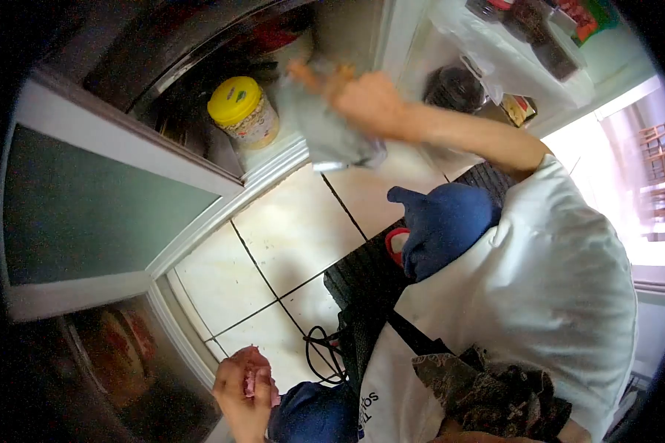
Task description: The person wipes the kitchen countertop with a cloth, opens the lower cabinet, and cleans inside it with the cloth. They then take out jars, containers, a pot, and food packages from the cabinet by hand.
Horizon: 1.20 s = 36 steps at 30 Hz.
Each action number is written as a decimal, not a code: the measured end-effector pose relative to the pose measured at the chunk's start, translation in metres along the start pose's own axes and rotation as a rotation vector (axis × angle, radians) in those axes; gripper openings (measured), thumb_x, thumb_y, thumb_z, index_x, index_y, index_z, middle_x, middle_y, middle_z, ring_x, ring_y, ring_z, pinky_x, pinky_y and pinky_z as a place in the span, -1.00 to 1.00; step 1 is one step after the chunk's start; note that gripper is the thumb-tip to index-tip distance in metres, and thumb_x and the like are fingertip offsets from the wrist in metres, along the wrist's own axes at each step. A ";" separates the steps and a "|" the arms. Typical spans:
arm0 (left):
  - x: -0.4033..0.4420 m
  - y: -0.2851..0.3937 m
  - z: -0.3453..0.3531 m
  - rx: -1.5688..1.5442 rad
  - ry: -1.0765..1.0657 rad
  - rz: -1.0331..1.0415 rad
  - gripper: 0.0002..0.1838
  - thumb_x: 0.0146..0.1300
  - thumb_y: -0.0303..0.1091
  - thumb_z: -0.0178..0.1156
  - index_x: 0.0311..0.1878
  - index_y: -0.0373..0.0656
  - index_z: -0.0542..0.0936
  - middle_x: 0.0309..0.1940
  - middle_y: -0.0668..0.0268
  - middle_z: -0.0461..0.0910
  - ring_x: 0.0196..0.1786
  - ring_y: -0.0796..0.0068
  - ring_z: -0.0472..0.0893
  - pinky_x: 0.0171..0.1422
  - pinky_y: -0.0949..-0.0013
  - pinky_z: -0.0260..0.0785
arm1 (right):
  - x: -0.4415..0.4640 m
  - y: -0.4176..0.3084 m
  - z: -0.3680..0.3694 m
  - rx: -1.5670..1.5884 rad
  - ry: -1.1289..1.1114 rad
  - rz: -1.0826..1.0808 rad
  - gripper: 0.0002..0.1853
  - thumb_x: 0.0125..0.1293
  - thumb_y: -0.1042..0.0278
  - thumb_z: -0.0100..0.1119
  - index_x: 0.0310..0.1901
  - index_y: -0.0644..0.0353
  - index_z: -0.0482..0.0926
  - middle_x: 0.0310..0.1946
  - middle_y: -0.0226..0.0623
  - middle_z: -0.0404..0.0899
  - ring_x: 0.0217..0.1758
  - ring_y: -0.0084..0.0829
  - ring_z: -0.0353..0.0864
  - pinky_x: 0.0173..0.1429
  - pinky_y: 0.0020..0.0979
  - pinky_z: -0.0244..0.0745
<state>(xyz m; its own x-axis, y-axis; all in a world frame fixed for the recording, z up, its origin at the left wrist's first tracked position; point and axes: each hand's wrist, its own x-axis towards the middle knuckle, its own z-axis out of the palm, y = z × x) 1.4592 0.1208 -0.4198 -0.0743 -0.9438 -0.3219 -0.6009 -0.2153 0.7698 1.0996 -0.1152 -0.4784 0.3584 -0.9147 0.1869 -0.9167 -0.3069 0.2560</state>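
Note:
My right hand (362, 103), blurred by motion, reaches into the cabinet opening at the top, its fingers closed on the upper end of a grey-silver bag (336, 140). The bag hangs down over the cabinet's front edge; what is inside cannot be made out. Just left of it stands a tub with a yellow lid (234, 101) on the cabinet floor. Low in the view, my left hand (245, 395) is closed around a crumpled pink cloth (253, 365), close to my bent knee and the cabinet frame.
A white-framed cabinet door with a greenish panel (89, 207) is at left. At upper right, a white plastic bag (495, 52), a dark round container (454, 88) and several packets sit together. Below are white floor tiles (288, 236), a dark mat (362, 273) and a black cord (324, 354).

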 end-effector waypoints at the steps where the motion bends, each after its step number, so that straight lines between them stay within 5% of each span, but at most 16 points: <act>1: 0.003 -0.007 0.005 0.056 0.028 0.064 -0.62 0.18 -0.33 0.17 0.05 -0.30 0.50 -0.35 0.23 0.58 -0.41 0.53 0.57 -0.33 0.47 0.45 | -0.008 -0.017 0.010 -0.022 0.011 -0.019 -0.12 0.07 0.54 0.03 0.45 -0.07 -0.09 -0.26 0.10 0.52 -0.61 -0.22 0.60 -0.68 -0.21 0.44; 3: 0.008 0.000 0.012 0.175 0.015 0.034 -0.41 0.10 -0.34 0.19 0.26 -0.20 0.39 -0.15 0.17 0.60 -0.15 0.41 0.58 -0.02 0.37 0.44 | -0.022 -0.044 0.023 0.095 0.165 -0.239 -0.37 0.08 0.50 0.02 0.24 0.27 0.12 -0.33 0.13 0.51 -0.70 -0.37 0.51 -0.76 -0.30 0.34; 5: 0.015 0.001 0.018 0.173 0.005 0.057 -0.28 0.08 -0.38 0.16 0.37 -0.13 0.24 -0.18 0.16 0.59 -0.16 0.38 0.58 -0.04 0.35 0.45 | -0.021 -0.071 0.023 0.230 0.377 -0.510 -0.52 0.08 0.46 0.01 0.03 0.62 0.34 -0.41 0.16 0.49 -0.79 -0.52 0.42 -0.85 -0.39 0.24; 8: 0.024 -0.001 0.026 0.068 -0.003 0.055 -0.18 0.05 -0.44 0.16 0.43 -0.08 0.11 -0.15 0.14 0.55 -0.16 0.35 0.58 -0.04 0.35 0.46 | -0.018 -0.116 -0.003 0.531 0.501 -0.706 -0.48 0.08 0.45 -0.02 0.05 0.68 0.29 -0.62 -0.10 0.41 -0.84 -0.51 0.34 -0.85 -0.34 0.22; 10: 0.026 0.002 0.031 -0.020 -0.012 0.044 -0.13 0.03 -0.47 0.16 0.45 -0.07 0.04 -0.11 0.13 0.53 -0.15 0.34 0.57 -0.04 0.35 0.47 | -0.016 -0.145 -0.022 0.731 0.518 -0.797 -0.44 0.07 0.46 -0.01 0.08 0.72 0.25 -0.50 0.11 0.48 -0.83 -0.46 0.41 -0.84 -0.32 0.25; 11: 0.026 0.005 0.033 -0.101 -0.010 -0.005 -0.10 0.03 -0.53 0.18 0.46 -0.09 -0.01 -0.08 0.11 0.51 -0.11 0.32 0.56 0.01 0.33 0.43 | -0.014 -0.166 -0.019 0.768 0.545 -0.834 -0.58 0.08 0.46 -0.01 -0.05 0.62 0.38 -0.44 0.22 0.49 -0.85 -0.45 0.41 -0.86 -0.30 0.22; 12: 0.027 0.005 0.035 -0.182 -0.005 -0.053 -0.07 0.03 -0.59 0.20 0.46 -0.12 -0.05 -0.06 0.08 0.50 -0.06 0.30 0.56 0.06 0.31 0.40 | -0.010 -0.176 -0.029 0.619 0.240 -0.982 -0.76 0.09 0.42 0.02 -0.25 0.41 0.48 -0.43 0.09 0.50 -0.72 -0.40 0.48 -0.77 -0.33 0.32; 17: 0.032 0.005 0.037 -0.258 0.226 -0.012 -0.18 0.06 -0.61 0.19 0.39 -0.16 0.05 0.12 0.12 0.35 0.14 0.34 0.38 0.25 0.32 0.22 | -0.005 -0.197 -0.024 0.751 0.378 -0.968 -0.79 0.09 0.40 0.03 -0.29 0.38 0.47 -0.43 0.06 0.49 -0.69 -0.40 0.48 -0.74 -0.34 0.33; 22: 0.034 -0.013 0.026 -0.226 0.231 -0.111 -0.25 0.08 -0.55 0.26 0.34 -0.23 0.15 0.14 0.17 0.35 0.14 0.39 0.38 0.25 0.34 0.21 | -0.011 -0.203 -0.023 0.847 0.465 -0.956 -0.81 0.09 0.39 0.04 -0.33 0.34 0.47 -0.43 0.02 0.49 -0.65 -0.39 0.48 -0.72 -0.36 0.33; 26: 0.034 -0.024 0.024 -0.260 0.020 -0.273 -0.26 0.08 -0.59 0.09 0.38 -0.28 0.09 0.12 0.17 0.32 0.06 0.41 0.39 0.16 0.34 0.30 | -0.011 -0.207 -0.020 0.902 0.519 -0.947 -0.83 0.08 0.38 0.05 -0.36 0.31 0.47 -0.42 -0.01 0.49 -0.63 -0.39 0.48 -0.70 -0.37 0.34; 31: 0.041 -0.020 0.036 -0.441 0.266 -0.141 -0.42 0.13 -0.47 0.22 0.20 -0.35 0.24 0.03 0.19 0.43 -0.01 0.43 0.50 0.06 0.39 0.40 | -0.016 -0.209 -0.017 0.991 0.605 -0.935 -0.85 0.08 0.36 0.06 -0.40 0.28 0.47 -0.42 -0.04 0.48 -0.60 -0.39 0.48 -0.68 -0.38 0.35; 36: 0.051 -0.021 0.035 -0.453 0.437 -0.199 -0.51 0.23 -0.34 0.11 0.17 -0.34 0.25 0.00 0.15 0.43 -0.06 0.39 0.53 0.00 0.34 0.45 | -0.029 -0.205 -0.011 1.146 0.783 -0.898 -0.87 0.08 0.35 0.07 -0.44 0.24 0.46 -0.42 -0.08 0.48 -0.57 -0.38 0.48 -0.66 -0.39 0.36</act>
<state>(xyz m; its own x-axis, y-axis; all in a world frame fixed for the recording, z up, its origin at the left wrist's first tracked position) 1.4401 0.0864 -0.4722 0.3911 -0.8693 -0.3023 -0.1688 -0.3906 0.9049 1.2791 -0.0234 -0.5258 0.4828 -0.1123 0.8685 0.1011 -0.9780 -0.1827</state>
